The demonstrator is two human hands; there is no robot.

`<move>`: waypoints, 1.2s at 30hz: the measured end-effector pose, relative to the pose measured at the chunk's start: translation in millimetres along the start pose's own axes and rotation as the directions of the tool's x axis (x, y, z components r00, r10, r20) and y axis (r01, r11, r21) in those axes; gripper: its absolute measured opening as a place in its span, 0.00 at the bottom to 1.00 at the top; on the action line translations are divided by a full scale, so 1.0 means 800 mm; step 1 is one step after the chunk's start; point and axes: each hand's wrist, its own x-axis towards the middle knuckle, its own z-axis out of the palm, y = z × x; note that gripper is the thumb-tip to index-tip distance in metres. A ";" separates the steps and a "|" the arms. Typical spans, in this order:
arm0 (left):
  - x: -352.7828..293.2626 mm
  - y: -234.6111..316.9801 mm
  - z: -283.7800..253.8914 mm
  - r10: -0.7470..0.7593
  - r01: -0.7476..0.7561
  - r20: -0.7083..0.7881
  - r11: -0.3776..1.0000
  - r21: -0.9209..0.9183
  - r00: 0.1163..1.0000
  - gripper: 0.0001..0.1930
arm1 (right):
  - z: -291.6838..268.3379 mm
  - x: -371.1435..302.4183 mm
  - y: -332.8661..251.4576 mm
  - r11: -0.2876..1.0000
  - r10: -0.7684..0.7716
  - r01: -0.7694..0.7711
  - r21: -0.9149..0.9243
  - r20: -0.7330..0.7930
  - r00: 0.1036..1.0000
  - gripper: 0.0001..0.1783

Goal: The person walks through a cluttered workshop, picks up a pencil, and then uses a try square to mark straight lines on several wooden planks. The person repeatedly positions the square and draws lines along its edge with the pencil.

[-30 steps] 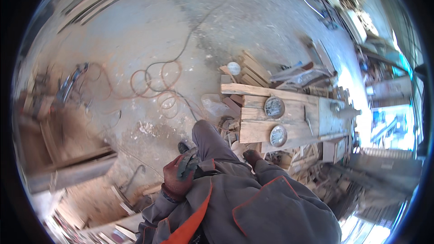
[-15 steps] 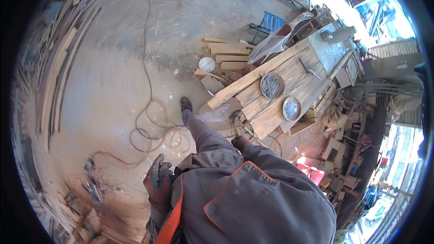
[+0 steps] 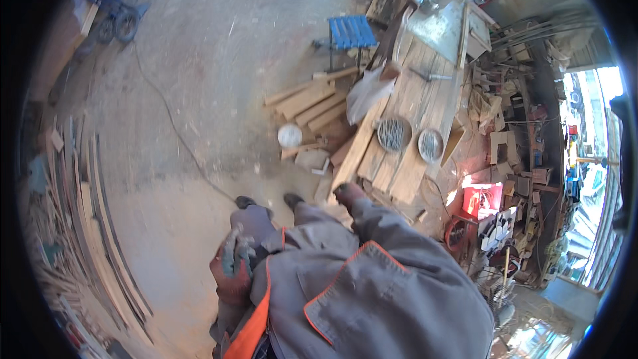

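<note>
My left hand (image 3: 231,267), in a dark stained glove, hangs low beside my grey jacket. Its fingers are loosely apart, and nothing shows in them. Gloved too, my right hand (image 3: 350,195) is at the near end of a wooden workbench (image 3: 387,171), beside the tip of its long edge board (image 3: 362,143). The right fingers are mostly hidden, and whether they touch the board I cannot tell. On the bench sit two round bowls of nails, a larger bowl (image 3: 394,135) and a smaller bowl (image 3: 430,145). Farther up the bench lies a hammer (image 3: 428,75).
Cut boards (image 3: 312,104) lie on the floor left of the bench, with a white round lid (image 3: 290,135). A blue folding stool (image 3: 351,32) stands beyond. Long strips (image 3: 100,239) lie far left, a cable (image 3: 169,110) crosses the floor, and a red box (image 3: 482,199) sits at right.
My view has turned and moved nearer the bench, and my legs have stepped. My right hand now appears closer to the bench end. A wheeled blue cart has come into view at far left.
</note>
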 end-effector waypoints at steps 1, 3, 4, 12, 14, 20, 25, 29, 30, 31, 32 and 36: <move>0.032 0.004 -0.007 -0.020 0.020 0.024 1.000 -0.008 1.000 0.22 | -0.001 0.006 -0.008 0.999 0.052 -0.053 0.013 0.012 0.999 0.20; 0.103 0.009 -0.025 -0.102 0.108 0.081 0.992 -0.073 0.992 0.22 | 0.005 0.023 -0.024 0.981 0.150 -0.145 0.125 -0.032 0.988 0.21; 0.138 0.011 -0.038 -0.062 0.080 0.124 0.987 -0.142 0.990 0.24 | 0.016 0.031 -0.031 0.931 0.268 -0.252 0.264 -0.027 0.963 0.20; 0.438 0.073 -0.159 0.203 -0.228 0.422 0.974 0.009 0.884 0.30 | 0.051 0.116 -0.176 0.757 0.508 -0.545 0.359 0.200 0.838 0.14; 0.499 0.107 -0.168 0.285 -0.333 0.458 0.942 0.027 0.842 0.29 | 0.035 0.108 -0.243 0.875 0.369 -0.388 0.289 0.120 0.922 0.15; 0.638 0.176 -0.155 0.276 -0.358 0.599 0.933 0.020 0.751 0.22 | -0.009 0.155 -0.373 0.833 0.402 -0.375 0.407 0.021 0.916 0.15; 0.788 0.199 -0.125 0.249 -0.470 0.678 0.868 0.160 0.691 0.21 | -0.035 0.264 -0.414 0.957 0.269 -0.263 0.119 -0.038 0.962 0.17; 0.911 0.233 -0.086 0.231 -0.482 0.696 0.856 0.186 0.680 0.21 | -0.077 0.379 -0.447 0.882 0.399 -0.361 0.302 -0.075 0.914 0.21; 0.949 0.251 -0.065 0.243 -0.487 0.688 0.854 0.182 0.684 0.21 | -0.110 0.422 -0.458 0.894 0.389 -0.337 0.296 -0.139 0.911 0.21; 0.981 0.267 -0.043 0.269 -0.410 0.619 0.907 0.094 0.737 0.18 | -0.142 0.454 -0.469 0.946 0.272 -0.234 0.223 -0.160 0.949 0.20; 1.011 0.286 -0.029 0.276 -0.443 0.629 0.888 0.121 0.727 0.18 | -0.174 0.478 -0.480 0.962 0.253 -0.238 0.130 -0.110 0.961 0.20; 1.113 0.353 0.021 0.224 -0.414 0.649 0.897 0.154 0.727 0.21 | -0.346 0.582 -0.534 0.561 0.462 -0.339 0.755 0.053 0.885 0.11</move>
